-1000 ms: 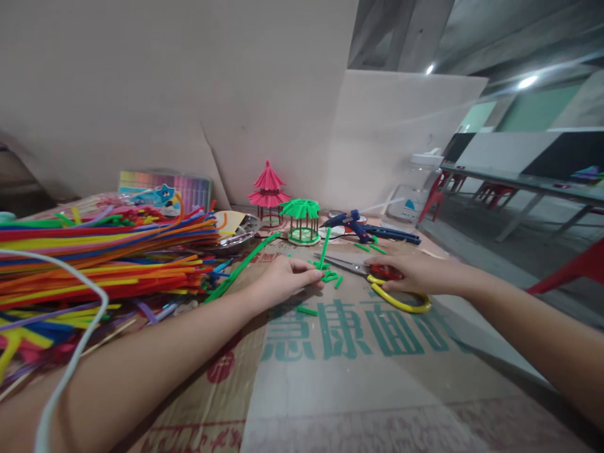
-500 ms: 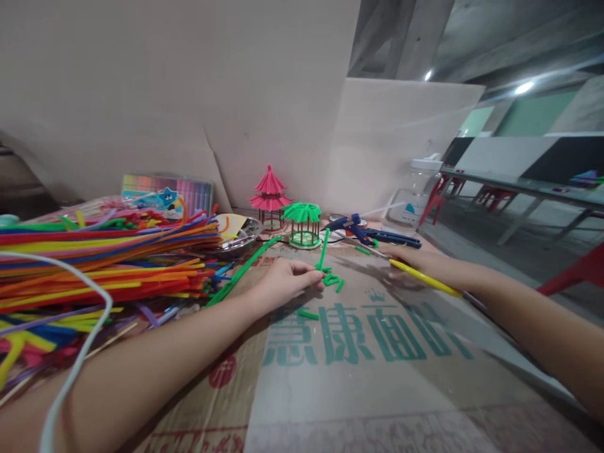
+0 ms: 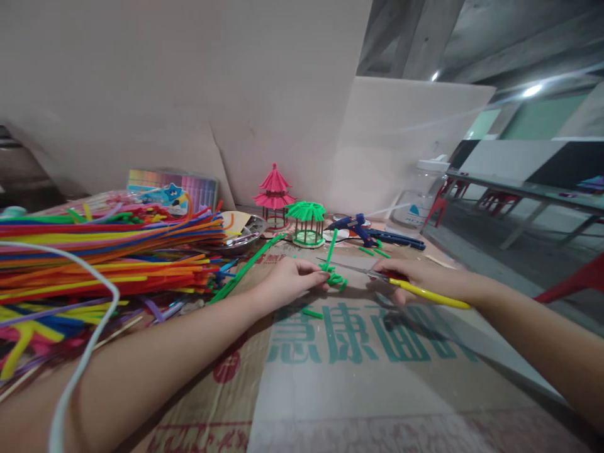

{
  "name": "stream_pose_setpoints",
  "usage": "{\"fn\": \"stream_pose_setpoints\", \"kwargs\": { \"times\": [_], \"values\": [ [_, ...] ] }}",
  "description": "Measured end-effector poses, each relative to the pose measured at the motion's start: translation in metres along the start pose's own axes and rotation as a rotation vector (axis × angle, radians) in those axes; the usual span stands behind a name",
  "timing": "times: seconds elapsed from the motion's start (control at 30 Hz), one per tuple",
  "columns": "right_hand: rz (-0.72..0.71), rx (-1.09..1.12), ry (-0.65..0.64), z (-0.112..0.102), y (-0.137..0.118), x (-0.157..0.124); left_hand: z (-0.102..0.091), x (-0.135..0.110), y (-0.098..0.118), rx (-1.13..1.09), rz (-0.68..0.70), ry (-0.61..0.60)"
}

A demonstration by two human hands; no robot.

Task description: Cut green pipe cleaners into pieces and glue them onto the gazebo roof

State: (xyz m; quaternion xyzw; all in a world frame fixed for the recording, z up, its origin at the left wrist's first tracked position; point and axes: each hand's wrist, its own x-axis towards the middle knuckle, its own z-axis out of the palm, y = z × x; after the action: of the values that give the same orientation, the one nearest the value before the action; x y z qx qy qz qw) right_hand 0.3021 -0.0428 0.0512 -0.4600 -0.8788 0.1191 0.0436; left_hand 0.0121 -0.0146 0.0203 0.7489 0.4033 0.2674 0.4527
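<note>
Pinched between the thumb and fingers of my left hand (image 3: 295,280) is a green pipe cleaner (image 3: 332,248), its free end standing upright. My right hand (image 3: 413,272) is closed on a pair of scissors (image 3: 429,295) with a yellow handle. Their thin metal blades point left, with the tips close to the green stem; whether they touch it I cannot tell. Short green cut pieces (image 3: 337,280) lie beside my left fingertips, and another green piece (image 3: 312,313) lies nearer to me on the printed cardboard (image 3: 302,390).
Behind my hands stand a green-roofed model pavilion (image 3: 306,225) and a pink one (image 3: 274,192). A blue glue gun (image 3: 356,228) and a clear bottle (image 3: 415,201) are at the back right. Coloured pipe cleaners (image 3: 108,242) are heaped left, with a white cable (image 3: 97,283) crossing them.
My right hand has brought the scissors left, so their blades are now close to the upright green stem. My left hand keeps its pinch. The view has shifted slightly.
</note>
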Motion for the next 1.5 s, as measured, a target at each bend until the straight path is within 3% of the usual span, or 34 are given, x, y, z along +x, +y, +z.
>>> {"fn": "stream_pose_setpoints", "kwargs": {
  "times": [0.1, 0.27, 1.07, 1.5],
  "values": [
    [0.016, 0.025, -0.078, -0.002, -0.01, 0.003, 0.0, 0.001, -0.001, -0.018, 0.01, -0.015],
    [0.056, 0.088, -0.097, -0.001, -0.015, 0.005, 0.001, 0.0, -0.002, -0.026, 0.0, -0.025],
    [-0.031, 0.171, -0.15, -0.003, -0.014, 0.003, 0.002, 0.0, -0.001, -0.045, 0.002, -0.032],
    [0.022, 0.195, -0.138, -0.001, -0.015, 0.004, 0.002, -0.001, -0.001, -0.043, 0.034, -0.036]
  ]
}}
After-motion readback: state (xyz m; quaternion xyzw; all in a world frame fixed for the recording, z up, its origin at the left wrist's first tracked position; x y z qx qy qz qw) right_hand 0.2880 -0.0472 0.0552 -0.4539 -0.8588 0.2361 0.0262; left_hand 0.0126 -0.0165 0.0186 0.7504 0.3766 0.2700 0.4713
